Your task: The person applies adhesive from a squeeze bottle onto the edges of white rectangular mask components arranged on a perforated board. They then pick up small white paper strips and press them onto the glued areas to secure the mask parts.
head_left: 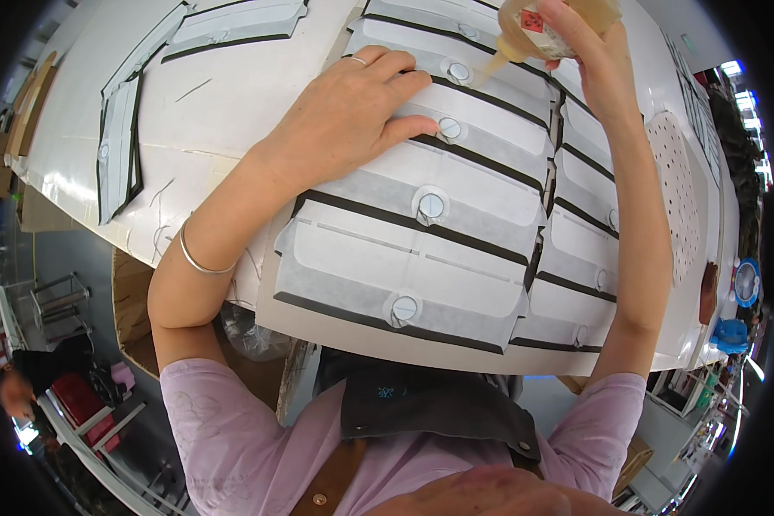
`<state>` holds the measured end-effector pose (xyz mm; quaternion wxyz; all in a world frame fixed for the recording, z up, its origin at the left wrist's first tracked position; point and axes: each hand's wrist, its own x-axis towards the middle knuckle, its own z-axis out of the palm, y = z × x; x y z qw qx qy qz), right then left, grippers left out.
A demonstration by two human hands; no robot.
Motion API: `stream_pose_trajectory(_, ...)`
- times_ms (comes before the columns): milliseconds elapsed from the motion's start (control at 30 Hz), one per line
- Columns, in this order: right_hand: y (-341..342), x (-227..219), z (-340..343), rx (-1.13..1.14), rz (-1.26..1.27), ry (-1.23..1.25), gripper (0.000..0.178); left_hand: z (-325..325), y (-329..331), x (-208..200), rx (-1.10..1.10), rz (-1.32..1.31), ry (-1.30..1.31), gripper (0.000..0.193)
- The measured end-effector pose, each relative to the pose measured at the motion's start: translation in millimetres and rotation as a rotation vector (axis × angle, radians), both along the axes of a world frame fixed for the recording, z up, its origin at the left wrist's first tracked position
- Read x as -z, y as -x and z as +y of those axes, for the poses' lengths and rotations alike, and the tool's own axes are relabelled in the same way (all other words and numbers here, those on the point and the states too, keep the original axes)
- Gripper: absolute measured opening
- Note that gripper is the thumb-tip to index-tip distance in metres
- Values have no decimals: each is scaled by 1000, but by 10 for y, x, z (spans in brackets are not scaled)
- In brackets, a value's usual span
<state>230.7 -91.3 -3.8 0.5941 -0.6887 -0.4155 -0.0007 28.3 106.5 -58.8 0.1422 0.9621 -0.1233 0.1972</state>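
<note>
White panels [361, 245] with black edges overlap in two columns on a board, each with a round disc [431, 205] set in a grey band. My left hand [353, 112] lies over the left column, fingers stretched out and holding nothing; its thumb tip rests beside one disc. In my right hand [609, 73] is a tilted squeeze bottle [518, 30] of yellowish liquid, fingers wrapped round it. The bottle's nozzle [490, 67] points down and left, close to the panel surface just right of another disc. Whether it touches the panel I cannot tell.
More such panels [120, 150] lie at the table's left. On the right are a perforated sheet [675, 185] and a brown block [708, 281]. A cardboard box [135, 301] stands below the table edge. Another person [39, 378] is at the far lower left.
</note>
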Motion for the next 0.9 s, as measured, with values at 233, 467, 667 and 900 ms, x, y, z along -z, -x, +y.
stream_pose_trajectory(233, 170, -558, -437, -314, 456, -321, 44, 133, -35, 44, 57, 9, 79, 36)
stream_pose_trajectory(467, 163, -163, -20, -31, 651, -144, 44, 126, 8, 68, 47, -47, 42, 38)
stream_pose_trajectory(667, 123, 22, 241, -134, 612, 132, 45, 102, -25, 94, 64, -56, 62, 38)
stream_pose_trajectory(900, 119, -7, 386, -142, 515, 279, 44, 106, -15, 105, 66, -75, 58, 39)
